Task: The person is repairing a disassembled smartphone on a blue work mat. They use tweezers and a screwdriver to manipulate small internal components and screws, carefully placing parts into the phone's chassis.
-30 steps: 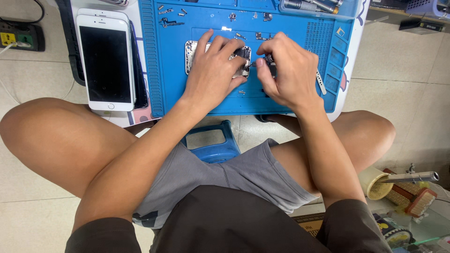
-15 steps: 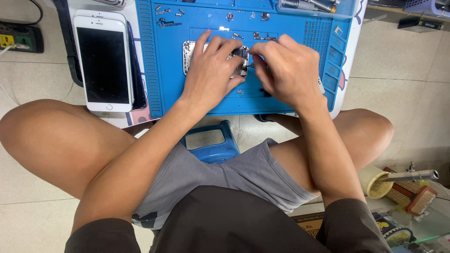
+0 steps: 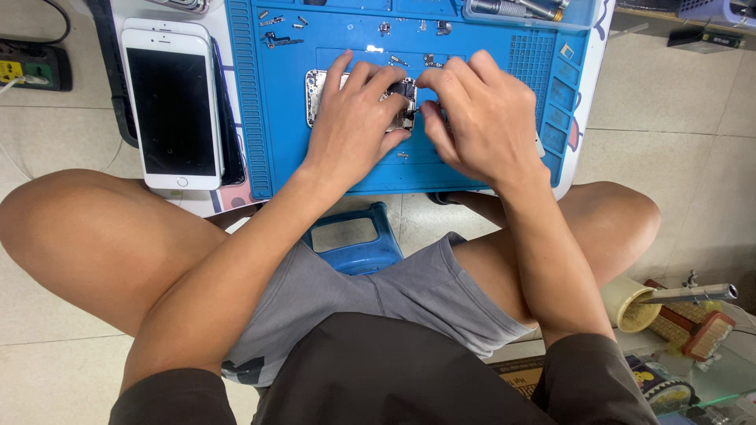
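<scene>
Left hand (image 3: pixel 358 118) pressing opened phone (image 3: pixel 316 93), right hand (image 3: pixel 476 118) beside — blue mat (image 3: pixel 268 118)

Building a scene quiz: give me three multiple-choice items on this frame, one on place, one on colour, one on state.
1. Where does the white phone lie?
A. left of the mat
B. on the mat
C. on the person's lap

2. What colour is the work mat?
A. grey
B. blue
C. green

3. How is the opened phone body being handled?
A. untouched
B. lifted off the mat
C. on the mat under both hands

Answers: 1 A, it lies beside the mat's left edge. 2 B, the mat is blue. 3 C, left hand and right hand rest over it.
</scene>
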